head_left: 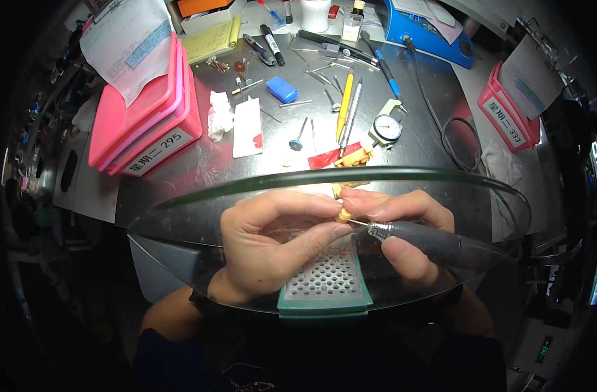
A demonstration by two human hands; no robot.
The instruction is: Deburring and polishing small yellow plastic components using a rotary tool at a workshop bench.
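Observation:
My left hand (pixel 266 245) pinches a small yellowish piece (pixel 343 215), shaped like a dental crown, between thumb and index finger. Wrapped round a dark rotary handpiece (pixel 435 243), my right hand (pixel 413 208) meets the left at its fingertips. The handpiece's thin bur (pixel 358 223) reaches left to the piece and appears to touch it. Both hands show through a clear shield (pixel 298 180) with a thick green edge. Below them lies a perforated metal grate (pixel 324 277) in a green frame (pixel 322 304). Fingers partly hide the piece.
Beyond the shield lie a yellow dental model (pixel 355 157), a dial caliper (pixel 385 129), a blue block (pixel 282 89) and several loose burs. Stacked pink trays (pixel 148 121) stand left, another pink tray (pixel 507 117) right. A cable (pixel 424 85) runs from a blue control box (pixel 435 36).

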